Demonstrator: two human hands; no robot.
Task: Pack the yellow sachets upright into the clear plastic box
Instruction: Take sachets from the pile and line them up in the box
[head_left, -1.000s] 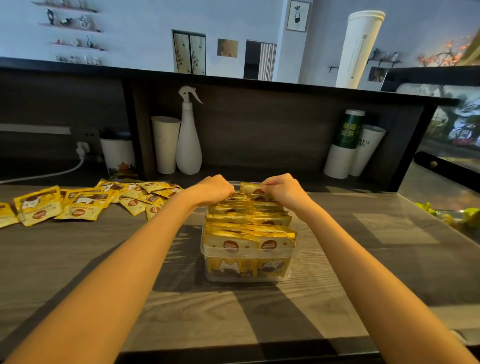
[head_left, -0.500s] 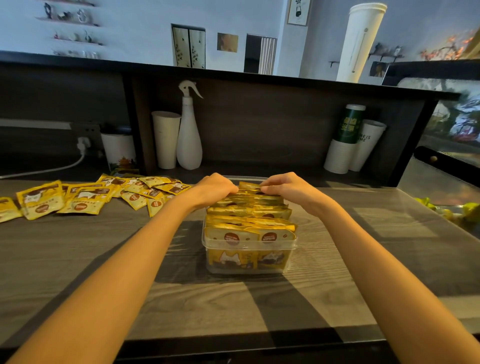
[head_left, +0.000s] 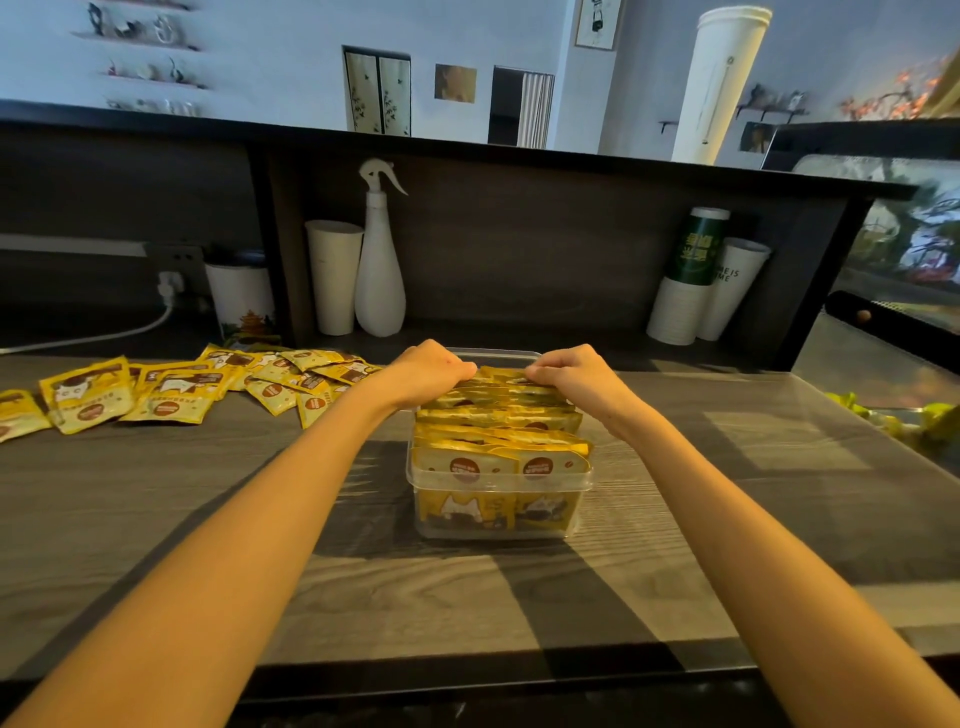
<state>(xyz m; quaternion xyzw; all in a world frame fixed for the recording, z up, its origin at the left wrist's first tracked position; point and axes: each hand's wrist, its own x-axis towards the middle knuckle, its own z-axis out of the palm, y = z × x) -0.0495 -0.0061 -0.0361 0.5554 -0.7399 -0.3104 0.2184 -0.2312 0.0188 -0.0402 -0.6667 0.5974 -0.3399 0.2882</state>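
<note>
A clear plastic box (head_left: 498, 527) stands mid-counter, filled with several yellow sachets (head_left: 501, 447) set upright in rows. My left hand (head_left: 431, 371) and my right hand (head_left: 574, 374) both rest on the sachet tops at the far end of the box, fingers curled down onto them. The fingertips are hidden among the sachets. A loose heap of yellow sachets (head_left: 171, 395) lies flat on the counter to the left.
A white spray bottle (head_left: 380, 260) and a white cup (head_left: 332, 275) stand at the back under the dark shelf. Stacked cups (head_left: 696, 280) sit at the back right. A white tub (head_left: 241, 299) and cable are back left. Greenish items (head_left: 904, 421) lie far right.
Both hands have stayed at the far end of the box, shifting slightly apart on the sachet tops. The view has tilted a little.
</note>
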